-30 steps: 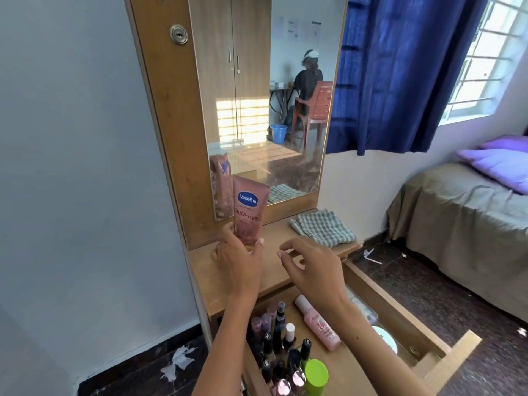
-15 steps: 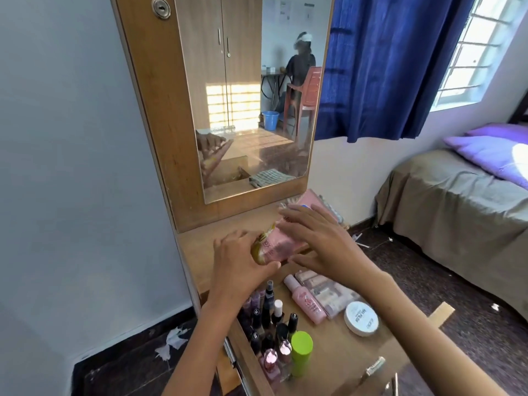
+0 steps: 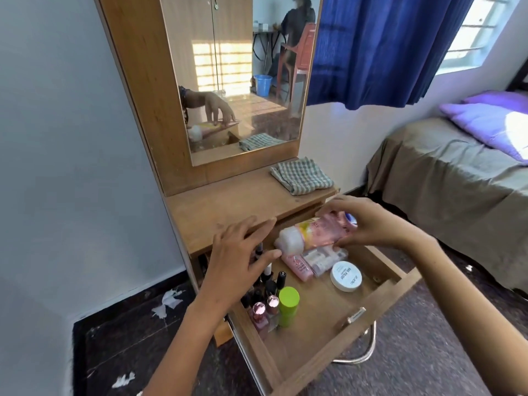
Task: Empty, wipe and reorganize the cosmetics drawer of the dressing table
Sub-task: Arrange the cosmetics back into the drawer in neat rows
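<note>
**Pink tube held over the open cosmetics drawer**

A bedroom corner is shown, with a wooden dressing table (image 3: 228,207) set against a pale wall and a mirror (image 3: 237,81) mounted above it. A folded checked cloth (image 3: 301,175) is laid on the tabletop at 1 o'clock from the frame's centre. A blue curtain (image 3: 385,47) and a bed (image 3: 457,181) are seen toward 2 and 3 o'clock.

The drawer (image 3: 343,332) is pulled open below the tabletop. A pink tube (image 3: 317,231) with a white cap is held on its side above the drawer's back part, gripped by the curled fingers and thumb of the right hand (image 3: 368,224). The left hand (image 3: 240,258) is spread just beside the cap, at 9 o'clock from it, fingers apart and straight, holding nothing.

Inside the drawer, nail polish bottles (image 3: 264,304) are clustered at the left, a green-capped bottle (image 3: 288,305) beside them, a round white jar (image 3: 346,275) toward the right, and a smaller pink bottle (image 3: 298,265) under the tube.
</note>
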